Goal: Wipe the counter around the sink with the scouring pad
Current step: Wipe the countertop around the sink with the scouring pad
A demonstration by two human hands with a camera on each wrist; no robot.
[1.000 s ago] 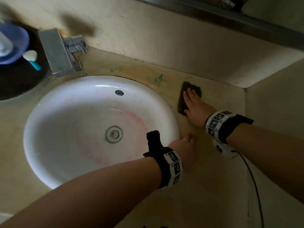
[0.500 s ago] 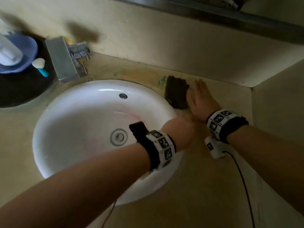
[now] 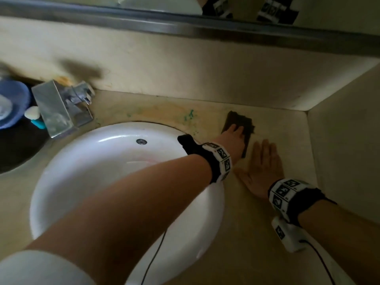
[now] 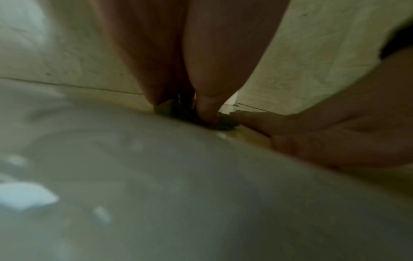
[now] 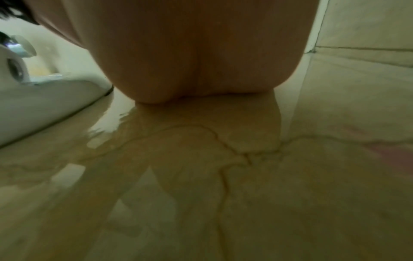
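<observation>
The dark scouring pad (image 3: pixel 245 122) lies on the beige counter (image 3: pixel 257 233) behind and right of the white round sink (image 3: pixel 115 130). My left arm reaches across the basin, and my left hand (image 3: pixel 236 131) presses on the pad with its fingers laid over it. In the left wrist view the fingertips (image 4: pixel 206 109) bear down on the pad (image 4: pixel 225 124). My right hand (image 3: pixel 265 153) lies flat on the wet counter just right of the pad, fingers straight, holding nothing. The right wrist view shows only the heel of that hand (image 5: pixel 201 61) on the counter.
A square metal faucet (image 3: pixel 59 108) stands at the sink's back left, with a blue bowl (image 3: pixel 12 103) beyond it. Green marks (image 3: pixel 190 115) stain the counter left of the pad. A back wall and a side wall (image 3: pixel 345 140) close the corner. Wrist cables trail over the counter.
My right hand has let go of the pad and moved right to lie flat on the counter. My left hand has come forward from the sink rim onto the pad.
</observation>
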